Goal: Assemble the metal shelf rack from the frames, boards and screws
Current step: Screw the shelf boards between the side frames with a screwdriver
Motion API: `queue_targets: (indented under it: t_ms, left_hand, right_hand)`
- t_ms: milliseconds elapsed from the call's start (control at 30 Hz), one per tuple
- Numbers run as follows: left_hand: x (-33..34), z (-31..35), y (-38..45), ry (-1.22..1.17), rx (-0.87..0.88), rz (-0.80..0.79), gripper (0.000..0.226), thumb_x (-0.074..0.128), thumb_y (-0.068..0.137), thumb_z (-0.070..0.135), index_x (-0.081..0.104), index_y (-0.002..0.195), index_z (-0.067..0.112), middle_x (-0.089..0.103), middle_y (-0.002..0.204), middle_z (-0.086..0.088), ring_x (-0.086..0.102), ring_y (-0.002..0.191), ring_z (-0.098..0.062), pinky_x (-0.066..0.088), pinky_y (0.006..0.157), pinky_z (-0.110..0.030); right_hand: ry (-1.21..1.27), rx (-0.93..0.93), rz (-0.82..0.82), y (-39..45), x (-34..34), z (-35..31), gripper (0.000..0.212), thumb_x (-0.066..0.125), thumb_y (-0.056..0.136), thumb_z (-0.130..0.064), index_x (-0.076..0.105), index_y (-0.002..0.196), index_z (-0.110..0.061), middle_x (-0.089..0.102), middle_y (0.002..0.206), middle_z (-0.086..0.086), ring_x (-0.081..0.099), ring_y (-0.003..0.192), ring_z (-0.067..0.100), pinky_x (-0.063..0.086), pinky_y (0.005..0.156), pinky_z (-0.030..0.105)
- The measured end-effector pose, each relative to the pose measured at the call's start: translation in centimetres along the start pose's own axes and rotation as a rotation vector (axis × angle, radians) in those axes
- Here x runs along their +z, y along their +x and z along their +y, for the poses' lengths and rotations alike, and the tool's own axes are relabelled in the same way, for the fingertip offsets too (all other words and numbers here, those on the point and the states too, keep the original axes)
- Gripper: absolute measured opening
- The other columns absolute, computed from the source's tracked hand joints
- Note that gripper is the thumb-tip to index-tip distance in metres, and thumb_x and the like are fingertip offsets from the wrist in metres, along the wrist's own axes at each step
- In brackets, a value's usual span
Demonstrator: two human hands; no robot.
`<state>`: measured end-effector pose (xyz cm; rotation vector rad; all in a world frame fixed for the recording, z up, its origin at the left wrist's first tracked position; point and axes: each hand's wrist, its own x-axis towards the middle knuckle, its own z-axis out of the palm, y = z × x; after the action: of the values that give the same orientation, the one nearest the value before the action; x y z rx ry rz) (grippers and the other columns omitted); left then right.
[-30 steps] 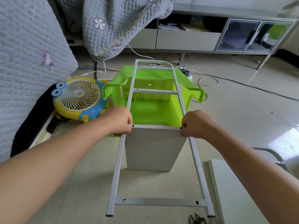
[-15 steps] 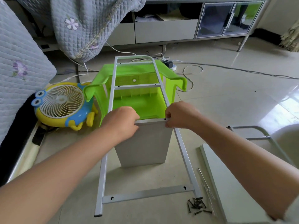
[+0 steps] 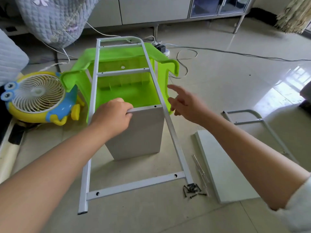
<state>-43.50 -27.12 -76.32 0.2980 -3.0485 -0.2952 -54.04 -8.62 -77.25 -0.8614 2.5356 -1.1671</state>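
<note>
The step in hand looks like fitting the first shelf board to a side frame: the white ladder-shaped metal side frame [image 3: 127, 115] lies tilted, its far end propped on the overturned bright green plastic stool [image 3: 121, 91] and its near foot on the tiled floor, while a grey-white rectangular shelf board [image 3: 139, 132] stands on edge between the frame's two long rails. The left hand [image 3: 111, 118] grips the board's top edge at its left corner, fingers curled over the edge and knuckles up, holding the board upright. The right hand [image 3: 186, 105] holds nothing; its fingers are spread and loosely extended, the index finger pointing ahead, and it hovers just to the right of the frame's right rail, apart from both rail and board. Well below that hand and toward the person, a small heap of black screws [image 3: 192, 190] lies on the floor by the frame's near right foot, with thin metal rods [image 3: 201, 170] just beside them. Further to the right of the right hand lie a flat white board [image 3: 222, 167] and a second white metal frame [image 3: 255, 121]. The next move probably calls for the free hand to pick up one screw, while the left hand keeps the small holes along the board's top edge lined up with a crossbar; whether they already line up cannot be told from here.
</note>
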Motion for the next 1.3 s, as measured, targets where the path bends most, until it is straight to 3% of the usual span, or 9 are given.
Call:
queue_targets:
  t_ms: [100,267,367,533,667,733,933,1067,1300]
  left_hand:
    - [0.5,0.1,-0.1,-0.049,-0.009,0.007,0.022,0.047,0.092,0.018,0.063,0.101,0.005,0.055,0.103,-0.015,0.053,0.100,-0.036,0.045,0.080,-0.039]
    - [0.6,0.0,-0.2,-0.090,-0.002,0.032,0.022,0.048,0.092,0.017,0.062,0.105,0.005,0.056,0.104,-0.017,0.052,0.101,-0.036,0.044,0.081,-0.040]
    - [0.6,-0.1,0.0,-0.110,0.016,0.028,0.020,0.050,0.091,0.019,0.062,0.100,0.005,0.055,0.100,-0.015,0.053,0.099,-0.035,0.044,0.080,-0.039]
    - [0.5,0.1,0.1,-0.157,0.002,0.041,0.051,0.039,0.081,0.053,0.064,0.088,0.009,0.060,0.090,-0.011,0.054,0.090,-0.031,0.044,0.074,-0.036]
    - [0.6,0.4,0.6,-0.130,-0.060,0.069,0.043,0.038,0.096,0.039,0.041,0.059,0.017,0.044,0.065,-0.005,0.047,0.077,-0.031,0.029,0.061,-0.032]
    - [0.4,0.6,0.7,-0.100,-0.096,0.073,0.046,0.036,0.097,0.037,0.033,0.055,0.018,0.036,0.060,-0.002,0.042,0.073,-0.029,0.024,0.058,-0.031]
    - [0.8,1.1,1.6,-0.009,-0.218,0.106,0.044,0.029,0.099,0.036,0.043,0.068,0.007,0.046,0.070,-0.010,0.043,0.076,-0.031,0.029,0.062,-0.033]
    - [1.1,1.3,2.1,0.052,-0.284,0.074,0.045,0.030,0.099,0.036,0.059,0.094,0.002,0.060,0.099,-0.021,0.054,0.095,-0.038,0.032,0.066,-0.033]
    - [1.1,1.5,2.3,0.060,-0.394,0.024,0.035,0.031,0.096,0.023,0.058,0.098,0.000,0.058,0.106,-0.023,0.050,0.091,-0.035,0.032,0.070,-0.031]
  right_hand:
    - [-0.156,0.168,0.067,-2.6,2.7,5.4,0.028,0.048,0.093,-0.015,0.055,0.120,-0.009,0.065,0.079,0.019,0.062,0.073,0.028,0.047,0.072,0.032]
    - [-0.753,0.350,-0.632,-9.4,7.2,11.0,0.026,0.046,0.091,-0.017,0.058,0.112,-0.008,0.061,0.115,0.011,0.059,0.098,0.029,0.046,0.078,0.033]
    - [-0.856,0.379,-0.764,-12.0,8.2,12.3,0.031,0.050,0.091,-0.023,0.055,0.116,-0.007,0.058,0.120,0.009,0.057,0.109,0.029,0.046,0.086,0.033]
    - [-0.755,0.405,-0.739,-13.3,9.7,13.0,0.017,0.050,0.089,-0.022,0.045,0.074,-0.017,0.057,0.119,0.010,0.054,0.110,0.028,0.038,0.071,0.026]
    - [-0.748,0.310,-0.711,-13.1,10.0,13.0,0.021,0.043,0.092,-0.015,0.058,0.106,-0.011,0.053,0.125,0.009,0.047,0.118,0.025,0.045,0.084,0.028]
    - [-0.729,0.279,-0.719,-13.0,10.3,12.6,0.012,0.041,0.091,-0.013,0.049,0.081,-0.012,0.054,0.116,0.009,0.049,0.114,0.024,0.039,0.066,0.023]
    - [-0.572,0.056,-0.652,-12.3,12.9,15.3,0.014,0.023,0.076,-0.026,0.015,0.065,-0.031,0.018,0.073,-0.015,0.030,0.072,0.003,0.033,0.093,0.039]
    - [-0.497,0.310,-0.744,-12.2,14.2,16.0,0.046,0.051,0.088,-0.007,0.019,0.060,-0.025,0.021,0.067,-0.010,0.036,0.084,0.017,0.043,0.091,0.038]
    - [-0.395,0.321,-0.463,-8.5,10.7,13.2,0.042,0.040,0.093,-0.003,0.030,0.061,-0.027,0.051,0.090,0.012,0.053,0.105,0.035,0.044,0.088,0.037]
